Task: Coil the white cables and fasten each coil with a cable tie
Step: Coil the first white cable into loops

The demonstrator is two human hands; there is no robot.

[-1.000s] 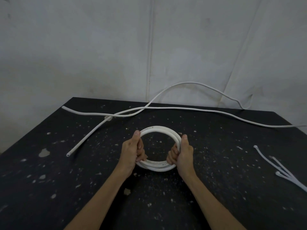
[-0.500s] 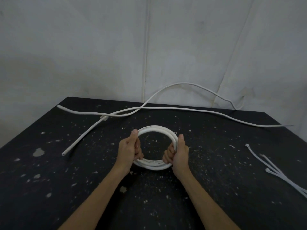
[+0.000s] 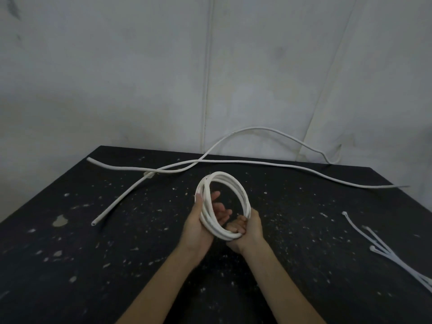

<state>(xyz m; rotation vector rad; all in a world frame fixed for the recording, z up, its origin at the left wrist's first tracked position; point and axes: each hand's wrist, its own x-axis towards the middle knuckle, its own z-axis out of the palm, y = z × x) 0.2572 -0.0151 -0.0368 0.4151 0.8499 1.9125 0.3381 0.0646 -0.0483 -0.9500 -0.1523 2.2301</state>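
A coil of white cable (image 3: pixel 236 183) of several turns is held tilted up above the black table (image 3: pixel 70 265), in the middle of the view. My left hand (image 3: pixel 198 228) supports its left side, palm up, with the fingers loosely spread through the ring. My right hand (image 3: pixel 247 230) is closed on the coil's lower right part. Two loose white cables cross at the far side: a thick cable (image 3: pixel 121 202) ending near the left, and a thin cable (image 3: pixel 304 169) running to the right. Several white cable ties (image 3: pixel 383 251) lie at the right edge.
The table top is speckled with pale paint marks. A grey-white wall (image 3: pixel 210 66) stands right behind the table's far edge, and part of the thin cable arches up against it. Bare table surface lies to the left and in front of my arms.
The coil was lying flat between both hands; now it is lifted and tipped upright. My left hand has loosened its grip and turned palm up, and my right hand has shifted to the coil's bottom.
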